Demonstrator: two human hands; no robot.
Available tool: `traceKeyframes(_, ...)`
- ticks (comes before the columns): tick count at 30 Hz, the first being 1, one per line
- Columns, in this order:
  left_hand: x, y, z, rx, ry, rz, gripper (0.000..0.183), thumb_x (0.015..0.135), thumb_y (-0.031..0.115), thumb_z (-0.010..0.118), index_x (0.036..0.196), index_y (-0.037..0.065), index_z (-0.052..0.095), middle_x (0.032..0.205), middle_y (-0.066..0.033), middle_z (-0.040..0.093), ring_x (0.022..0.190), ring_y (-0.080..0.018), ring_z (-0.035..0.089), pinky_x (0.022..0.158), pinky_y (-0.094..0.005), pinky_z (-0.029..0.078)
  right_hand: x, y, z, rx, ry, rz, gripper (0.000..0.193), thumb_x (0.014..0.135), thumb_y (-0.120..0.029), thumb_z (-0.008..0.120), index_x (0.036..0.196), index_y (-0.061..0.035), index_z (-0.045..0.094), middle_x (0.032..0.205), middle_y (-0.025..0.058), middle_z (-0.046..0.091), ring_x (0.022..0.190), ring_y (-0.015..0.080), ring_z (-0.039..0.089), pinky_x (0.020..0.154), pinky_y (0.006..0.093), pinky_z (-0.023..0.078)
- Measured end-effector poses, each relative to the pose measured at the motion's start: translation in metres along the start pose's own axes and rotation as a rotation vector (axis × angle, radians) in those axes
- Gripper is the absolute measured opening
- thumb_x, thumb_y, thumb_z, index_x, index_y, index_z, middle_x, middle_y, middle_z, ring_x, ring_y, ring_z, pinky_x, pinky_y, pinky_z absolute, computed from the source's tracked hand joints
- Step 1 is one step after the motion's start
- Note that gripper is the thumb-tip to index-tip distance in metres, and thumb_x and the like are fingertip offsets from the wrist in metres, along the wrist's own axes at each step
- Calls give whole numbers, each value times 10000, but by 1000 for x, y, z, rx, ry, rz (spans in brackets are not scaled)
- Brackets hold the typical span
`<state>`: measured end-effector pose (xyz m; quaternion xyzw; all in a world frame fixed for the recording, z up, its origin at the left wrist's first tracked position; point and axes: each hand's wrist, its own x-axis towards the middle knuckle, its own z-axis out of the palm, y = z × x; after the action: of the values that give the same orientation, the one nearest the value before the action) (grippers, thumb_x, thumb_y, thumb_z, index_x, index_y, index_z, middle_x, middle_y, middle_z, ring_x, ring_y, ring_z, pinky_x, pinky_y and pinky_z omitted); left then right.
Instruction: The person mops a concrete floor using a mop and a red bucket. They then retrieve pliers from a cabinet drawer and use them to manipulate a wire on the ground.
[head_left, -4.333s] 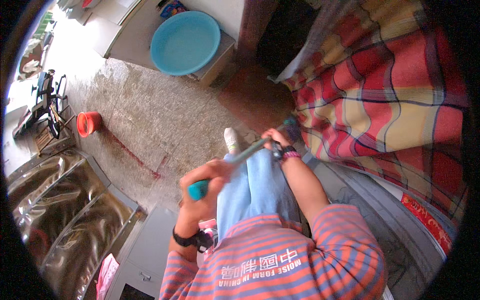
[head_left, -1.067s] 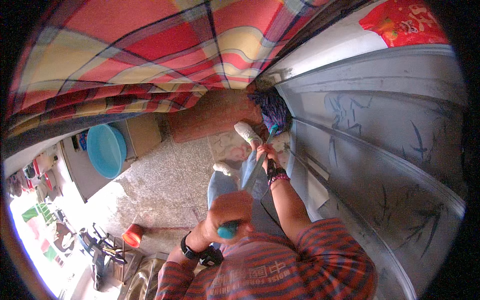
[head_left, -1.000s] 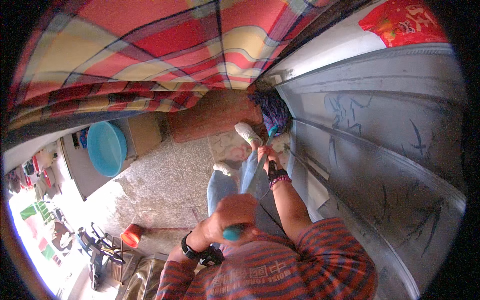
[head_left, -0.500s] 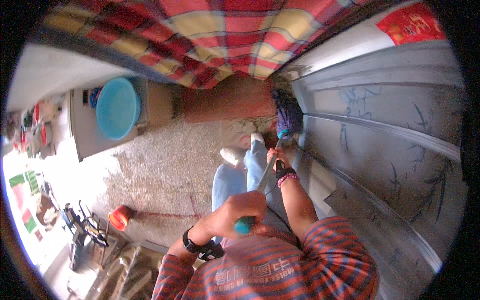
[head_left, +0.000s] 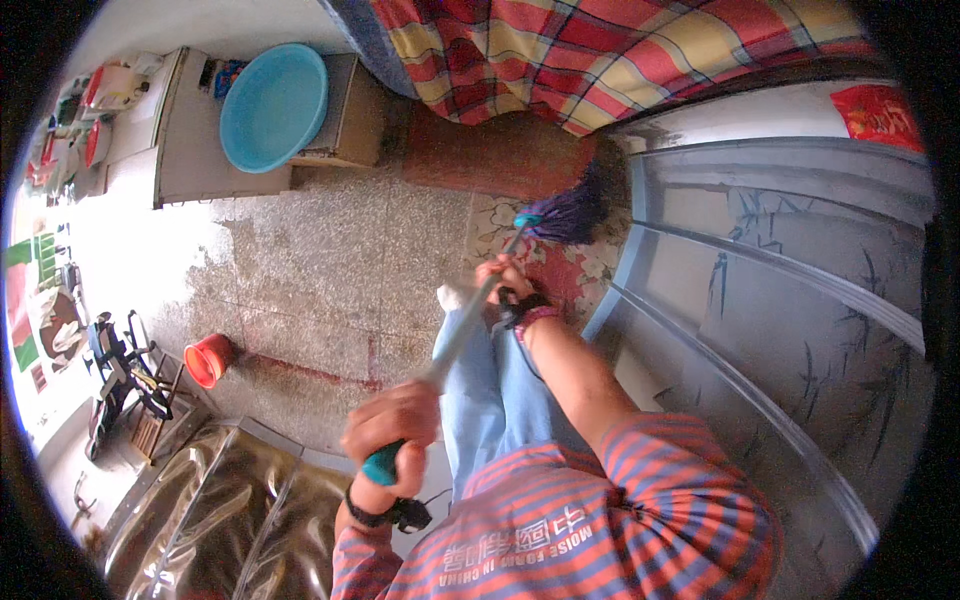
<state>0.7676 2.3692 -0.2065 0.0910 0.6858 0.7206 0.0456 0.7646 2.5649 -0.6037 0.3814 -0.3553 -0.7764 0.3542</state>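
Observation:
A mop (head_left: 570, 214) with dark purple strands and a teal collar rests on the floor at the foot of the grey cabinet. Its pole runs back toward me at a slant. The teal end of the pole sits in my left hand (head_left: 395, 430), whose fingers are wrapped round it and a little blurred. Farther down the pole, closer to the mop head, my right hand (head_left: 505, 278) is closed on it. Patterned flooring in red and cream shows beside the strands. My light blue trouser legs are under the pole.
A grey cabinet (head_left: 760, 300) with bamboo drawings lines the right side. Plaid cloth (head_left: 600, 60) hangs ahead. On a low table at the far left stands a light blue basin (head_left: 275, 107). A red bucket (head_left: 208, 360) and a folded dark chair (head_left: 125, 375) are at left.
The mop head has swung leftward, away from the cabinet, and its strands now spread to the right. Both hands have moved left with the pole, still gripping it. The view has shifted too.

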Motion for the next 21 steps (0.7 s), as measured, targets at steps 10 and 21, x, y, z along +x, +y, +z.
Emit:
traceKeyframes(10, -82, 106, -61, 330, 753, 245, 369, 861, 402, 549, 737, 58, 498, 587, -11, 401, 555, -183, 436, 585, -335, 401, 210, 217, -27, -439, 180, -144, 346, 889, -318, 586, 649, -141, 412, 577, -2, 448, 566, 152, 490, 603, 315, 458)
traceKeyframes(21, -117, 181, -60, 76, 482, 463, 363, 900, 300, 517, 633, 119, 350, 563, 11, 248, 512, -141, 291, 514, -312, 271, 86, 279, 22, -211, 85, -134, 384, 905, -285, 610, 625, -157, 380, 578, -54, 358, 553, 86, 386, 610, 260, 406)
